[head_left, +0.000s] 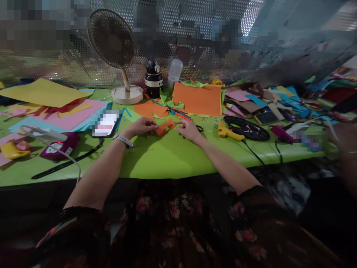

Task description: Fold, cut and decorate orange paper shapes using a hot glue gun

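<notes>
A small cut piece of orange paper point(168, 123) sits between my two hands, above the green tabletop. My left hand point(142, 127), with a pale band on its wrist, pinches the left end of this piece. The fingers of my right hand point(188, 130) are bent together just right of the piece; whatever is in them is too small to make out. Behind the hands lie a larger orange paper scrap point(149, 109) and several thin pens or tools point(178, 112). Dark scissor handles point(199, 128) show partly beside my right hand.
A yellow glue gun point(228, 131) and a black spool-like disc point(247, 128) lie to the right. On the left are a lit phone point(106, 123), a purple box point(60, 146) and coloured paper sheets point(44, 93). A fan point(126, 95) and black bottle point(154, 82) stand behind. A person's blurred arm point(347, 149) is at far right.
</notes>
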